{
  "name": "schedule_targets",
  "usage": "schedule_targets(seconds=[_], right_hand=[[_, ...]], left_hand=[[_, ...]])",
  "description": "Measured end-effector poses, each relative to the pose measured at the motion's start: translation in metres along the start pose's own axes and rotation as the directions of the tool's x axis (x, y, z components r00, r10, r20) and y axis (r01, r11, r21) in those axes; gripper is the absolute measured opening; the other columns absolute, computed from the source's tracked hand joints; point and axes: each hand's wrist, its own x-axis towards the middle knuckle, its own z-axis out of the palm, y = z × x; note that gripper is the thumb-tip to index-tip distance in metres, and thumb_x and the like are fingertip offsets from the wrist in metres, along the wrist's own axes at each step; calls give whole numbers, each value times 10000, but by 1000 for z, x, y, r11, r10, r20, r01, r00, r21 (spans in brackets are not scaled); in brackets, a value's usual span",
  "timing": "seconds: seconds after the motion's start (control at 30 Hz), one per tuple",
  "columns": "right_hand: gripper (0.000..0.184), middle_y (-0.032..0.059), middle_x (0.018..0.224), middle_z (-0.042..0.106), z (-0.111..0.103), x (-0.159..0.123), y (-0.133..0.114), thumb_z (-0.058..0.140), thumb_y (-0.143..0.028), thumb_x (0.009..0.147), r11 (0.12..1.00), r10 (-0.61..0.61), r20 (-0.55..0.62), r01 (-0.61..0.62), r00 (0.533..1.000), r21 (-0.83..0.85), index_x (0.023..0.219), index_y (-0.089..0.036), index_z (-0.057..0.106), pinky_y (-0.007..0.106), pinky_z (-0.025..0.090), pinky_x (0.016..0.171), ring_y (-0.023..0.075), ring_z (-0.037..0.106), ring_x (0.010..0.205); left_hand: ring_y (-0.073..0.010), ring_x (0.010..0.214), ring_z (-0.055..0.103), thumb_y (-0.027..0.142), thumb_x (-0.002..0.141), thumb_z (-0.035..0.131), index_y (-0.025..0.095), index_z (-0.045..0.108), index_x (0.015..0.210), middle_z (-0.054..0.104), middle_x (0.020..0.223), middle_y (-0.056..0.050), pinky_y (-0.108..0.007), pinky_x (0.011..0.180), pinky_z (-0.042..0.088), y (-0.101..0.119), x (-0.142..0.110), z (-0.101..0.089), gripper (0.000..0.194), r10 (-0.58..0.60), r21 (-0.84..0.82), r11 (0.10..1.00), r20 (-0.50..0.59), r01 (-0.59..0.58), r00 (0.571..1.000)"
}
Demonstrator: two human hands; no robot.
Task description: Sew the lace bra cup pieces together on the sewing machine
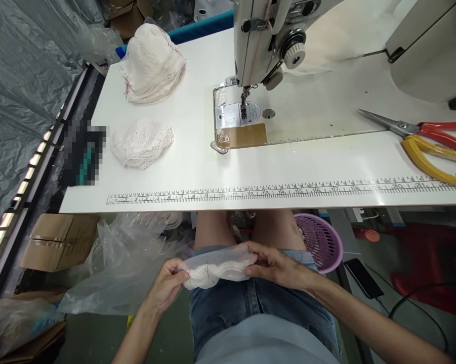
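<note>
Over my lap, below the table edge, both hands hold a small piece of sheer white fabric with a lace trim. My left hand pinches its left end with fingers closed. My right hand grips its right end, fingers curled over the cloth. The piece is stretched between them above my denim shorts.
A white sewing table with a printed ruler along its front edge carries a sewing machine, a stack of cream fabric pieces, a small lace pile and red and yellow scissors. A purple basket, plastic bags and cardboard boxes sit below.
</note>
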Motion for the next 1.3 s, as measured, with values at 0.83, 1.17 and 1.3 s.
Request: schedule_targets(seconds=[0.83,1.17,1.3], right_hand=[[334,-19,672,581,1,1,3,738,-436,688,1000,-21,-39,22,999,22,683,-142,581,229,425,629,106,538,636],[364,-56,559,492,0,0,0,689,-484,735,1000,16,36,-17,999,10,837,-142,618,208,338,532,78,430,523],[380,-54,543,466,0,0,3,665,-516,740,999,-3,10,3,1000,-40,756,-137,643,213,326,511,73,401,506]], left_hand=[[-240,814,676,178,729,717,153,715,770,709,978,-120,-327,727,502,14,-13,-5,48,110,117,965,630,-233,769],[-213,716,659,301,692,742,129,596,607,715,859,-128,-296,656,486,16,-14,-4,240,36,228,956,528,-182,849],[-207,702,648,340,693,736,136,585,607,704,810,-113,-297,649,483,16,-13,-2,268,24,232,958,516,-167,856]])
